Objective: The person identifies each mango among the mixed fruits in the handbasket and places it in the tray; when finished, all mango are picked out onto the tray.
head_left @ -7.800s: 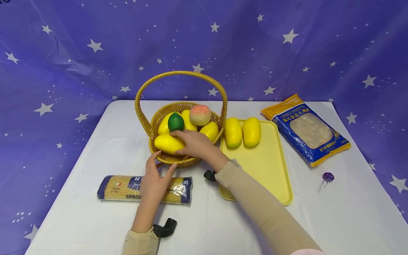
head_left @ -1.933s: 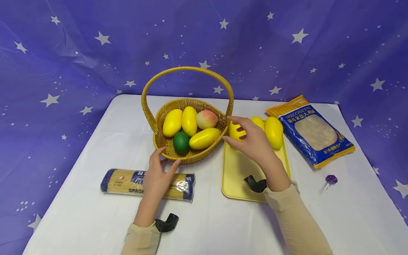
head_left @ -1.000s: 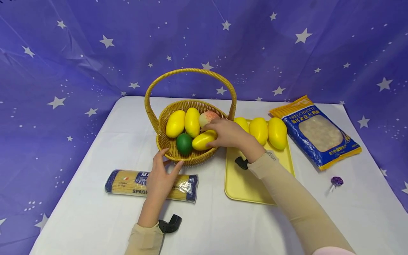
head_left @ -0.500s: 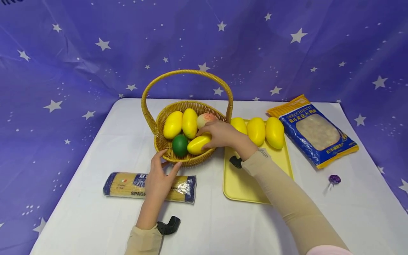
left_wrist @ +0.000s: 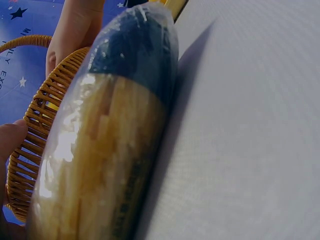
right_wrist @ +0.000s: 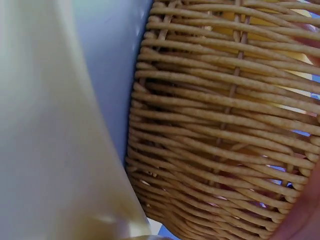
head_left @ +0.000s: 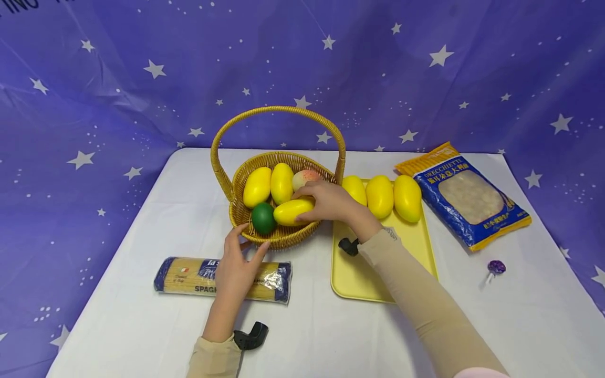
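At the near rim of an oval golden wicker basket, the left hand rests with thumb and fingers spread apart, over a clear-wrapped spaghetti packet. Inside the basket, the right hand pinches a glossy yellow mango-shaped fruit, beside a dark green rounded fruit; behind sits a pink-and-cream peach.
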A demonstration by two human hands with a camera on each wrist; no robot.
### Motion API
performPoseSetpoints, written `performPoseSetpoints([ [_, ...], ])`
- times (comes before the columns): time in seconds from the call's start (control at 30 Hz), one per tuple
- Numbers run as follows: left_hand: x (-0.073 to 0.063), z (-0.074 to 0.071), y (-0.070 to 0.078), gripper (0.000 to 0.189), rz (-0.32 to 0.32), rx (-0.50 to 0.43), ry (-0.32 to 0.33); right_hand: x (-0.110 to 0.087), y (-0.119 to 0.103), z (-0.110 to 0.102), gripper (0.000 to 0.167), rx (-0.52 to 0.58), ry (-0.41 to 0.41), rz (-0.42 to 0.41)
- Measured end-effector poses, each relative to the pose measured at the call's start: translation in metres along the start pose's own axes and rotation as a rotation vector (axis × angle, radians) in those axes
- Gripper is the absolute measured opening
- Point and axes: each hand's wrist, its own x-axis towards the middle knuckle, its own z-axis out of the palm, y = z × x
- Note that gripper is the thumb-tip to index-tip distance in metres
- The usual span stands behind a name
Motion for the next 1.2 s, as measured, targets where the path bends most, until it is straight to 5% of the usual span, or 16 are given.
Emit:
performPoseSetpoints([
  [0.7,0.0,0.001,-0.001,0.073,0.005,-0.008,0.003,-0.032,-0.012,-0.009,0.052,0.5,0.418,0.109],
  [1.2,0.001,0.003,-0.003,0.073,0.009,-0.009,0.0,-0.133,-0.017,-0.017,0.037,0.923,0.557,0.309],
])
